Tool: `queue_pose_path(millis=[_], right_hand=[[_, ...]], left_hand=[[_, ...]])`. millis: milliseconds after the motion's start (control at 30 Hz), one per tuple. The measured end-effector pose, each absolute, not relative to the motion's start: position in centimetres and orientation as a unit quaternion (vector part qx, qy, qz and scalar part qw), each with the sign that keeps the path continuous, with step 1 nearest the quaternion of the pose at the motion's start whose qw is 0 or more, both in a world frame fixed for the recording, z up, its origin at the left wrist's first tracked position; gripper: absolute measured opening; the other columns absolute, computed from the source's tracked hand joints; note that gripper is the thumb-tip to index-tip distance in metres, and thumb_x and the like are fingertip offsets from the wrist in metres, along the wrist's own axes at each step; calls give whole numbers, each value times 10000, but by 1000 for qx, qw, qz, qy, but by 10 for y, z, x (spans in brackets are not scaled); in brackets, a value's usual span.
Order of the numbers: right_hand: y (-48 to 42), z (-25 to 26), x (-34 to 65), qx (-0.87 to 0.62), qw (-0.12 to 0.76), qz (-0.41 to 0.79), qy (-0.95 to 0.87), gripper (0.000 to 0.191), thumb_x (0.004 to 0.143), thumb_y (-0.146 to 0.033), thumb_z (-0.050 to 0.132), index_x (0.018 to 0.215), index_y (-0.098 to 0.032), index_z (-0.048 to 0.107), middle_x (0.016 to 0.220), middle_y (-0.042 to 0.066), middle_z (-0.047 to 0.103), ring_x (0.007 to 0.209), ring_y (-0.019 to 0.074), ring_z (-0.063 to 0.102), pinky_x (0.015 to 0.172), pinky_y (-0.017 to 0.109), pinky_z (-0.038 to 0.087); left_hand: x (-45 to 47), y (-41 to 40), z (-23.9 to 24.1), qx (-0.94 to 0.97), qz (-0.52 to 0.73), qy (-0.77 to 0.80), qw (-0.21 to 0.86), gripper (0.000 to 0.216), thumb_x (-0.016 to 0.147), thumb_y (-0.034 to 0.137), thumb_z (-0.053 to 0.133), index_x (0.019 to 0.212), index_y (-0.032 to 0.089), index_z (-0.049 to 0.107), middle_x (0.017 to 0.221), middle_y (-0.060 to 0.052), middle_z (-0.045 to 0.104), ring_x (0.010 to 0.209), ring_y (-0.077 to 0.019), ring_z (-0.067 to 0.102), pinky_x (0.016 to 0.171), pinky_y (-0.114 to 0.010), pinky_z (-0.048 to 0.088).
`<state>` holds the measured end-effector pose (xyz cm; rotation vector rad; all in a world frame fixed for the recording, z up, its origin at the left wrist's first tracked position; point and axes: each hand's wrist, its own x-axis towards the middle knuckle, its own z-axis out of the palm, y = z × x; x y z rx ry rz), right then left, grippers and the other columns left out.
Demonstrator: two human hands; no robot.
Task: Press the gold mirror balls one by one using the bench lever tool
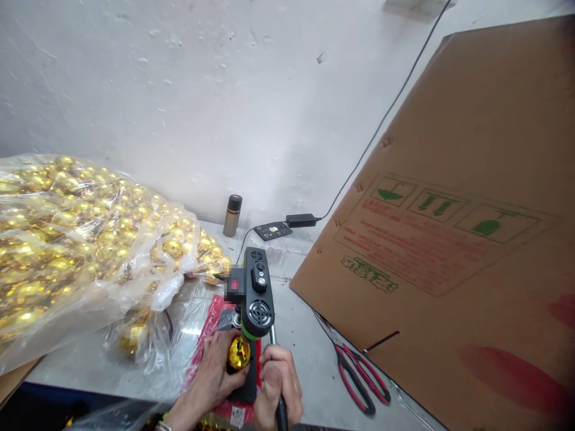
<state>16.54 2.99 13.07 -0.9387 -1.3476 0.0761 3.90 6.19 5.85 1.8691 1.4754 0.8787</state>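
Note:
My left hand (212, 366) is closed around a shiny gold faceted ball (239, 353), thumb on its near side and fingers on its far side. The ball is just below the round green-rimmed end of a black bench press (257, 293). Whether the press touches the ball I cannot tell. At the right of the press, my right hand (279, 383) is wrapped around its lever (273, 334), a metal rod with a black grip. The press's black base (245, 392) rests on a red plastic sheet (217, 311).
Clear plastic bags full of gold balls (90, 239) cover the left side. Red-and-black scissors (359, 377) lie to the right, beside a large cardboard box (440, 197). A spray can (232, 215) and a black adapter (300, 220) with its cable are near the wall.

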Motion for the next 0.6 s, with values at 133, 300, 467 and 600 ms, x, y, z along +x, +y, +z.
queue_pose_path(millis=[133, 300, 467, 600], right_hand=[[28, 132, 161, -435, 685, 48, -582, 353, 1091, -258, 433, 760, -231, 553, 748, -15, 566, 632, 137, 543, 607, 281, 411], [30, 131, 160, -434, 688, 26, -581, 362, 1087, -236, 419, 739, -239, 517, 718, -23, 548, 594, 142, 535, 575, 295, 398], [37, 123, 166, -404, 692, 1, -598, 345, 1068, -236, 446, 732, -240, 522, 694, -24, 550, 570, 138, 532, 544, 285, 400], [41, 115, 166, -397, 698, -2, -596, 328, 1067, -217, 441, 754, -236, 542, 717, -23, 577, 617, 137, 559, 590, 284, 407]], left_hand=[[41, 61, 60, 697, 341, 556, 299, 418, 779, 309, 770, 1179, 210, 703, 1131, -125, 748, 1097, -368, 679, 982, -526, 513], [42, 61, 60, 698, 341, 552, 303, 452, 802, 325, 760, 1235, 214, 693, 1150, -128, 745, 1108, -364, 673, 993, -537, 503], [41, 62, 58, 702, 342, 541, 312, 499, 809, 326, 748, 1288, 214, 671, 1184, -134, 744, 1135, -365, 664, 1013, -546, 493], [40, 63, 56, 702, 346, 543, 306, 509, 791, 315, 754, 1284, 214, 679, 1177, -137, 748, 1126, -368, 668, 1010, -546, 501]])
